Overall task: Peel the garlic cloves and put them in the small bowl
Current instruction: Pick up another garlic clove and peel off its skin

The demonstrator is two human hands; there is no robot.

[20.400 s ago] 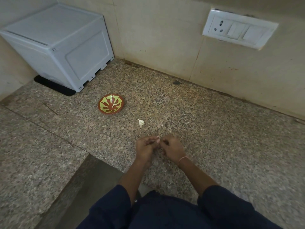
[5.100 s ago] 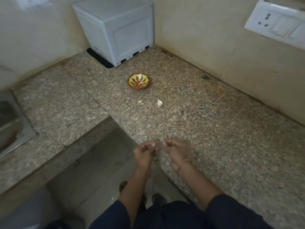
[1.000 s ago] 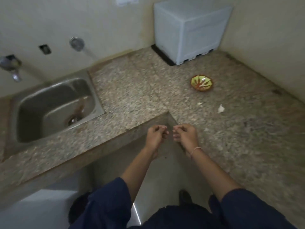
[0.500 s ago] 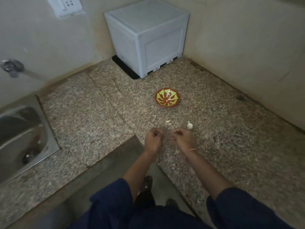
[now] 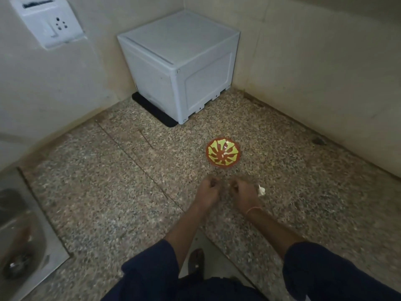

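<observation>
Small round bowl (image 5: 223, 153), brown with a yellow-green petal pattern, stands upright on the speckled counter (image 5: 108, 192). One white garlic clove (image 5: 261, 190) lies near it, at its four o'clock.

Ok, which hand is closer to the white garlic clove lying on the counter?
Right. The right hand sits just left of the garlic clove, almost touching it; the left hand is farther left, beyond the right hand.

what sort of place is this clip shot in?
Most likely a home kitchen corner: a speckled granite countertop, a steel sink set into it at the lower left, and a wall socket plate above. The small bowl and a garlic clove sit on the countertop.
</observation>
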